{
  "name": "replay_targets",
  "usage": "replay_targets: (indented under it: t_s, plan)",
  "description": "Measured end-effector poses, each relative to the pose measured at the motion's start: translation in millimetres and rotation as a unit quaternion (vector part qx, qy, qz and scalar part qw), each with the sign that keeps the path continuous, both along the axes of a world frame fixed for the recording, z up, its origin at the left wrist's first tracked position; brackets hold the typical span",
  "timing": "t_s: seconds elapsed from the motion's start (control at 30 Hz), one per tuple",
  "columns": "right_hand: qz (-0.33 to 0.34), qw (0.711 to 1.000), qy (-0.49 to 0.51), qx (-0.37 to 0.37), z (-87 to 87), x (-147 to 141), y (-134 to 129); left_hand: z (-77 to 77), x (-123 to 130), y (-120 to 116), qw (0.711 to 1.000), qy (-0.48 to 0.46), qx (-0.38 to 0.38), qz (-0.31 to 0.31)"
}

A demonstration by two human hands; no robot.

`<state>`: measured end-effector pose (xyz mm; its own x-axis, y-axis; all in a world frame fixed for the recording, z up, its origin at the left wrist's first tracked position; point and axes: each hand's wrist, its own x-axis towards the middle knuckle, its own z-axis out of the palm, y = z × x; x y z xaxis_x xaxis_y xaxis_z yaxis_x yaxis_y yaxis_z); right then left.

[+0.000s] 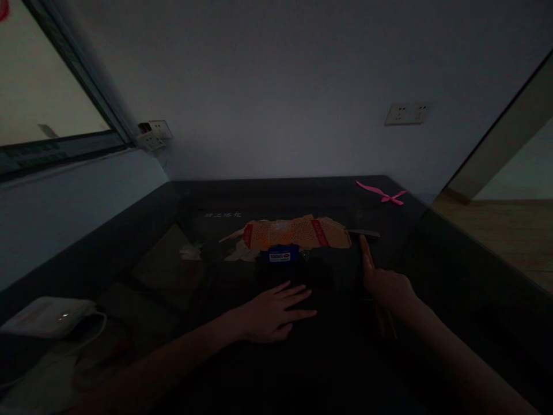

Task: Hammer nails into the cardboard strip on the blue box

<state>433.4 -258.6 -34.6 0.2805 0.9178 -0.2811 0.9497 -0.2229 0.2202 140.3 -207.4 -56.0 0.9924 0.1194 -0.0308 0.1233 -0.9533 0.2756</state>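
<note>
While our left hand (276, 311) lies flat and open on the dark table (453, 300), our right hand (386, 288) is closed around a hammer (366, 249), whose head is just beside the orange carton (298, 232), beyond both hands.
</note>
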Motion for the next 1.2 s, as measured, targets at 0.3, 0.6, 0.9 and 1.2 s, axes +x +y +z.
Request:
replay_targets:
  t_s: [0.3,0.6,0.9,1.2]
  plan:
    - [0.011,1.000,-0.019,0.011,1.5,-1.7,-2.6,1.2,26.0,-10.6,1.000,-0.005,-0.012,0.020]
    - [0.011,1.000,-0.018,0.014,-3.2,0.0,-1.2,1.8,20.7,-9.2,0.999,-0.007,-0.022,0.047]
    - [0.016,1.000,-0.017,0.016,7.1,-5.4,-4.8,12.3,19.8,-18.3,0.999,0.031,-0.008,-0.014]
    - [0.006,1.000,-0.013,0.008,6.1,-5.2,-3.1,12.2,23.6,-31.8,0.998,0.034,-0.016,-0.042]
